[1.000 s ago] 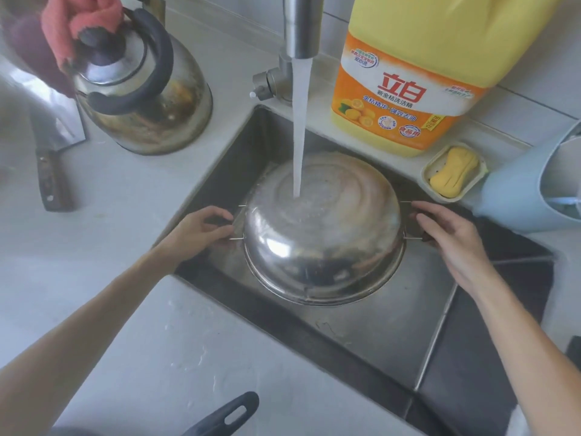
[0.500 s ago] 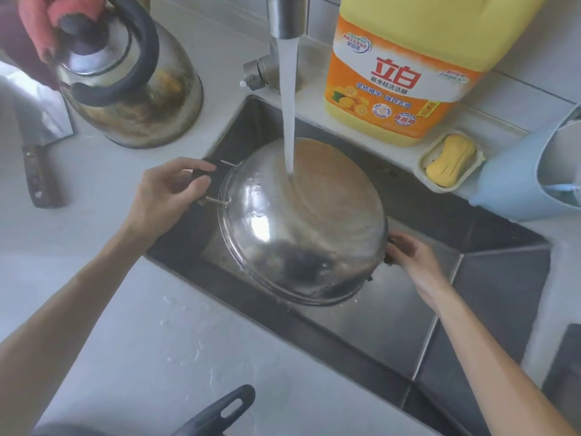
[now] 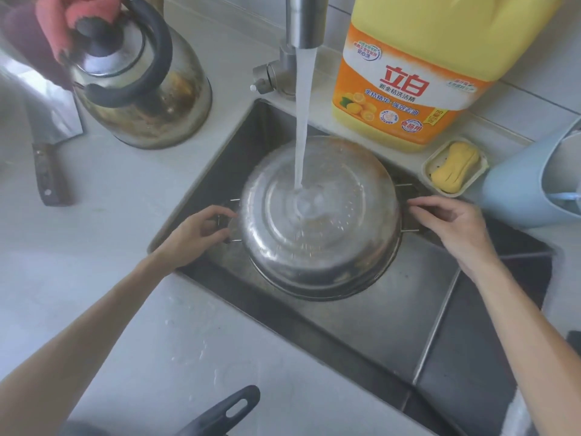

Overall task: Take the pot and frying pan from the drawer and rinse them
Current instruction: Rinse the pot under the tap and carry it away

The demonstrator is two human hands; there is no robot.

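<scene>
A steel pot (image 3: 317, 243) hangs upside down over the sink (image 3: 377, 316), its base under the water stream (image 3: 303, 121) from the tap (image 3: 303, 20). My left hand (image 3: 195, 234) grips the pot's left wire handle. My right hand (image 3: 452, 225) grips the right wire handle. Water splashes off the middle of the base. At the bottom edge a black frying pan handle (image 3: 226, 413) lies on the counter; the pan itself is mostly out of view.
A steel kettle (image 3: 141, 89) with a pink cloth (image 3: 78, 17) on its lid stands at the back left. A cleaver (image 3: 47, 146) lies left. A yellow detergent jug (image 3: 418, 70), a soap dish (image 3: 454, 166) and a blue container (image 3: 531, 184) line the sink's far side.
The pot was tilted with its left side raised half a second ago; it is now level again, base up under the stream. Both hands moved back to the same height.
</scene>
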